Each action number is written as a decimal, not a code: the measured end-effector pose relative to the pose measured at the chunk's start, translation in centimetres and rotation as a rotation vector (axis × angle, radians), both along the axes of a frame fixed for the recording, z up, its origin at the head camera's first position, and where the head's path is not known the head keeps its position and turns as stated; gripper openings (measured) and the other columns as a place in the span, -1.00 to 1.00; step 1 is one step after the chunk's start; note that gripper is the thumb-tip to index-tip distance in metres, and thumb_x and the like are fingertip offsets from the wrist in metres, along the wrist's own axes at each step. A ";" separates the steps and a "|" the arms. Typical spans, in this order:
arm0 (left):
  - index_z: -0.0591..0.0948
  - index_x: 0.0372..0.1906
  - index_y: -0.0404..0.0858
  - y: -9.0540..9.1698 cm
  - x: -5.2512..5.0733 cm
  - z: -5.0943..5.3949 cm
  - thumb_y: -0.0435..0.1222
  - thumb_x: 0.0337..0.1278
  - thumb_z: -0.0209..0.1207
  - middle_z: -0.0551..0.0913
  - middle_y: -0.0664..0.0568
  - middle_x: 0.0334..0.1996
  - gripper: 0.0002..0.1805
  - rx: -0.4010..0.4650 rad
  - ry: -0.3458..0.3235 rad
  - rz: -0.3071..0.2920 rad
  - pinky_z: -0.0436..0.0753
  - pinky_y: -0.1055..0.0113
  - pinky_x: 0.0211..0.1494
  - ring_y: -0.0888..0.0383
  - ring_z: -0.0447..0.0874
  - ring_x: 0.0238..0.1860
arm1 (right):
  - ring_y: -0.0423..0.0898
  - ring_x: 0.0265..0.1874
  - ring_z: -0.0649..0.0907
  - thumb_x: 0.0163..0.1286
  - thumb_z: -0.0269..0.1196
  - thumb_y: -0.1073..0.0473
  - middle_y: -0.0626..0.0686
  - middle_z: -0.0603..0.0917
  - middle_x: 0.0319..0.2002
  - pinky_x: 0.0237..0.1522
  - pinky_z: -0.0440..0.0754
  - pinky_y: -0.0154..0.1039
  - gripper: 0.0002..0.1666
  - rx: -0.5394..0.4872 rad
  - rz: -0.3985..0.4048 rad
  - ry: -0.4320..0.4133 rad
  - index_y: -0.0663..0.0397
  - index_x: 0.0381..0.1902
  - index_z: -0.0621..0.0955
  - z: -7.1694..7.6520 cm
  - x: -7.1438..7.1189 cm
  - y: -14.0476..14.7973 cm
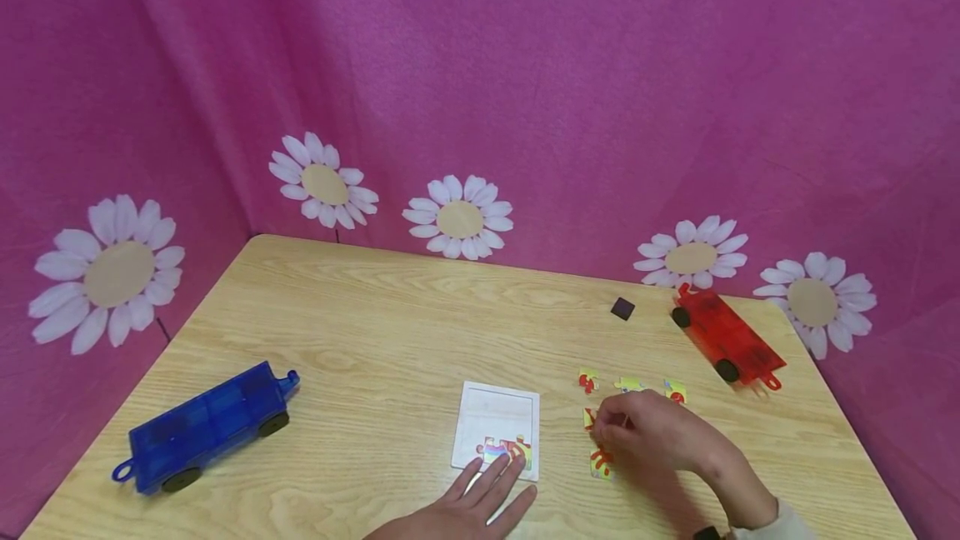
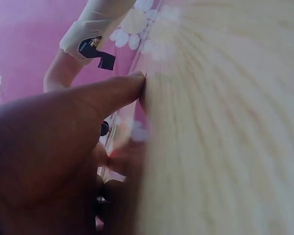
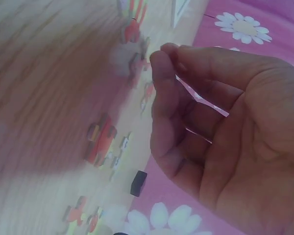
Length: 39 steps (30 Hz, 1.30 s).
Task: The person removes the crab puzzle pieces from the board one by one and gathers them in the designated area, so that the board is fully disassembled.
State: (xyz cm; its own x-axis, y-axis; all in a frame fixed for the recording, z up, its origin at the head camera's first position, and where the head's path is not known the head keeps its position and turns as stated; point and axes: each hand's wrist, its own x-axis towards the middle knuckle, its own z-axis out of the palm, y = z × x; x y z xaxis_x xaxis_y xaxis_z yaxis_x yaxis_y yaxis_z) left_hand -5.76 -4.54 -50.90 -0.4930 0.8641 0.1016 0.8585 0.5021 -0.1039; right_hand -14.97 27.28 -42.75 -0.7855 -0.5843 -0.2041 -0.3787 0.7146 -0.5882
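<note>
My left hand (image 1: pixel 472 502) is spread flat, its fingertips resting on the lower edge of a white puzzle tray (image 1: pixel 495 411) and on joined puzzle pieces (image 1: pixel 510 447) there. In the left wrist view, the left hand (image 2: pixel 54 142) is dark and close, its thumb extended over the tabletop. To the right of the tray, my right hand (image 1: pixel 652 432) is curled among loose yellow-and-red puzzle pieces (image 1: pixel 601 463), thumb and index tips together. The right wrist view shows that hand (image 3: pixel 220 112) with no piece visible between the tips; blurred pieces (image 3: pixel 102 142) lie beyond.
A blue toy wagon (image 1: pixel 210 427) stands at the left of the wooden table (image 1: pixel 360 340). A red toy wagon (image 1: pixel 727 336) is at the right edge, with a small dark square block (image 1: pixel 622 308) beside it. A pink flowered cloth (image 1: pixel 525 90) hangs behind.
</note>
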 end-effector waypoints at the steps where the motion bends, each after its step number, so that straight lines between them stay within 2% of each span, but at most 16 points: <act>1: 0.19 0.63 -0.13 0.0 0.0 0.0 0.22 0.61 -0.36 0.14 -0.18 0.58 -0.24 0.004 -0.017 0.006 0.14 0.09 0.49 -0.02 0.15 0.55 | -0.29 -0.41 0.55 0.47 0.33 0.18 -0.25 0.62 -0.43 -0.30 0.57 -0.29 -0.93 -0.010 -0.001 0.010 -0.08 -0.27 0.71 0.1 0.0 -0.1; 4: 0.15 0.64 -0.15 0.1 0.0 0.1 0.25 0.59 -0.35 0.13 -0.18 0.59 -0.21 0.032 0.004 0.023 0.12 0.05 0.50 -0.06 0.15 0.55 | -0.31 -0.43 0.56 0.49 0.30 0.20 -0.23 0.64 -0.43 -0.33 0.58 -0.30 -0.92 -0.051 0.004 0.047 -0.06 -0.25 0.71 0.2 -0.2 -0.8; 7: 0.06 0.66 -0.20 -0.2 -0.5 0.9 0.32 0.52 -0.28 0.02 -0.22 0.62 -0.10 0.093 -0.086 0.043 0.04 0.00 0.53 -0.12 0.06 0.58 | -0.30 -0.42 0.57 0.51 0.30 0.18 -0.20 0.66 -0.40 -0.33 0.59 -0.30 -0.93 -0.086 -0.006 0.046 -0.04 -0.22 0.72 0.2 -0.4 -1.7; 8: 0.03 0.66 -0.23 -0.4 -0.8 1.3 0.36 0.47 -0.23 -0.01 -0.24 0.63 -0.04 0.108 -0.110 0.052 0.11 -0.04 0.51 -0.14 0.03 0.59 | -0.28 -0.41 0.58 0.51 0.30 0.17 -0.19 0.67 -0.39 -0.32 0.59 -0.29 -0.93 -0.099 -0.011 0.043 -0.03 -0.20 0.72 0.2 -0.5 -2.1; 11: -0.08 0.68 -0.23 -1.3 -1.9 2.9 0.35 0.39 -0.04 -0.19 -0.21 0.66 0.07 0.193 -0.339 0.108 0.00 -0.15 0.54 -0.17 -0.17 0.62 | -0.26 -0.38 0.58 0.50 0.31 0.19 -0.16 0.67 -0.36 -0.30 0.59 -0.29 -0.94 -0.126 -0.019 0.043 -0.01 -0.17 0.72 0.0 -0.7 -3.4; 13: -0.09 0.68 -0.21 -2.1 -3.0 3.7 0.31 0.34 0.09 -0.24 -0.19 0.66 0.10 0.241 -0.438 0.165 -0.07 -0.20 0.54 -0.16 -0.27 0.63 | -0.24 -0.37 0.58 0.50 0.31 0.19 -0.16 0.67 -0.35 -0.31 0.59 -0.29 -0.93 -0.145 -0.015 0.041 0.00 -0.15 0.72 -0.1 -0.7 -4.4; 16: 0.00 0.68 -0.19 -3.2 -4.7 4.4 0.20 0.31 0.21 -0.23 -0.18 0.66 0.07 0.292 -0.526 0.239 -0.18 -0.18 0.56 -0.17 -0.32 0.63 | -0.23 -0.36 0.59 0.49 0.32 0.18 -0.20 0.66 -0.35 -0.31 0.60 -0.30 -0.92 -0.164 -0.004 0.030 0.00 -0.14 0.73 -0.5 -0.7 -6.2; 20: 0.09 0.66 -0.22 -4.1 -7.0 4.6 0.14 0.30 0.26 -0.14 -0.24 0.65 0.02 0.305 -0.577 0.272 -0.19 -0.19 0.56 -0.24 -0.27 0.62 | -0.25 -0.35 0.59 0.45 0.34 0.25 -0.24 0.64 -0.34 -0.27 0.61 -0.31 -0.93 -0.185 0.024 0.022 0.02 -0.15 0.73 -1.3 -0.3 -8.4; 25: 0.02 0.67 -0.21 -4.8 -8.6 4.3 0.22 0.21 0.30 -0.22 -0.23 0.65 0.14 0.292 -0.668 0.299 -0.27 -0.19 0.55 -0.22 -0.35 0.62 | -0.29 -0.37 0.59 0.34 0.42 0.27 -0.19 0.62 -0.35 -0.27 0.60 -0.32 -0.85 -0.186 0.081 0.058 0.04 -0.15 0.71 -2.1 0.1 -10.7; 30: -0.04 0.68 -0.23 -4.8 -9.1 3.6 0.30 0.17 0.29 -0.29 -0.23 0.65 0.22 0.284 -0.733 0.296 -0.31 -0.20 0.54 -0.22 -0.41 0.61 | -0.28 -0.36 0.56 0.23 0.51 0.23 -0.18 0.56 -0.37 -0.23 0.57 -0.33 -0.72 -0.128 0.114 0.098 0.03 -0.12 0.69 -2.6 0.4 -11.7; 35: 0.01 0.66 -0.28 -4.4 -9.1 3.2 0.26 0.15 0.33 -0.23 -0.27 0.64 0.21 0.278 -0.717 0.309 -0.31 -0.23 0.54 -0.24 -0.37 0.61 | -0.29 -0.35 0.52 0.20 0.50 0.26 -0.20 0.50 -0.38 -0.21 0.53 -0.34 -0.70 -0.079 0.151 0.146 0.03 -0.12 0.69 -2.8 0.6 -11.7; 39: 0.00 0.66 -0.27 -4.3 -8.8 3.0 0.29 0.17 0.29 -0.25 -0.25 0.65 0.21 0.288 -0.713 0.332 -0.38 -0.26 0.51 -0.22 -0.39 0.62 | -0.29 -0.35 0.51 0.20 0.47 0.30 -0.20 0.50 -0.37 -0.22 0.52 -0.34 -0.72 -0.071 0.168 0.175 0.01 -0.13 0.69 -2.8 0.6 -11.6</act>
State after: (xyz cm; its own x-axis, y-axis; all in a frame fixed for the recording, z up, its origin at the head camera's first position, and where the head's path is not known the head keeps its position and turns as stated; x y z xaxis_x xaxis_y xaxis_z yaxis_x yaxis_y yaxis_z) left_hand -14.60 -8.82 -47.90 -0.7468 0.6508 -0.1368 0.4728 0.6643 0.5790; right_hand -14.36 15.64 -45.54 -0.6961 -0.7175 -0.0273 -0.5892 0.5925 -0.5493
